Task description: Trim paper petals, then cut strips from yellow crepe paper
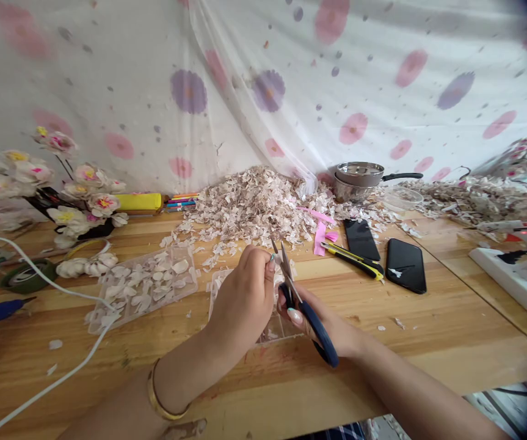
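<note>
My right hand [322, 318] holds dark blue-handled scissors [309, 318] through their finger loops, with the metal blades [285, 260] open and pointing up. My left hand [245, 293] is curled close to the blades, its fingertips pinched on a pale petal piece that is mostly hidden. Beneath both hands is a clear plastic tray [217, 296], partly covered by them. To the left, a second clear tray [107, 318] holds cut pale petals [148, 287]. A large heap of petal scraps [254, 208] lies beyond my hands.
Pink strips [320, 238], a yellow utility knife [352, 260] and two black phones [405, 266] lie on the wooden table [428, 330]. Handmade flowers [75, 189], a white cable [47, 284], a steel pot [359, 180], a glue gun [510, 227] and a power strip [510, 281] surround the work area.
</note>
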The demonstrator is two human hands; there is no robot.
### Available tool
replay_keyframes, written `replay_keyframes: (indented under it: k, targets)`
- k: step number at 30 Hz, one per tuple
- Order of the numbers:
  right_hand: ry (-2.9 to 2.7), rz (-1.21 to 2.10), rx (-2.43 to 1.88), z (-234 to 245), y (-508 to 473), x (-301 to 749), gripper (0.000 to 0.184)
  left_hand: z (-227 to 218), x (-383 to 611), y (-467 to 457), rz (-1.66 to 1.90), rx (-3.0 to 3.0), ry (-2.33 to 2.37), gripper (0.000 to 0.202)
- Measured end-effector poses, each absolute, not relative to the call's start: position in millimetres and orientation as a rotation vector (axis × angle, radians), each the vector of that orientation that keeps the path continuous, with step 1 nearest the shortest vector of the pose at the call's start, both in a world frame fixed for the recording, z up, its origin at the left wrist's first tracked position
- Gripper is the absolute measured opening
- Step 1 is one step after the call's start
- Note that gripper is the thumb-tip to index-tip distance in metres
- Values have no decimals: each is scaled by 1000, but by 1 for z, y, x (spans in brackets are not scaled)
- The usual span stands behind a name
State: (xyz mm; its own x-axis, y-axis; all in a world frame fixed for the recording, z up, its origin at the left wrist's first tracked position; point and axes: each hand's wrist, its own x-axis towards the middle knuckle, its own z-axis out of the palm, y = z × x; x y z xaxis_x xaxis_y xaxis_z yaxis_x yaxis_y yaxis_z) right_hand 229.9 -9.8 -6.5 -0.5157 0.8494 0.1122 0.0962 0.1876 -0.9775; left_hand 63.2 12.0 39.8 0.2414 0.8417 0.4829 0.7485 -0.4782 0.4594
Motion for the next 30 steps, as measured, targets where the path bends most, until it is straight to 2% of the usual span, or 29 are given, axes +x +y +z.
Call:
replay_keyframes:
  k: [30]
  targets:
    - [-1645,1492,-764,-12,-4,232,42,35,59,18,1265,2526,1329,14]
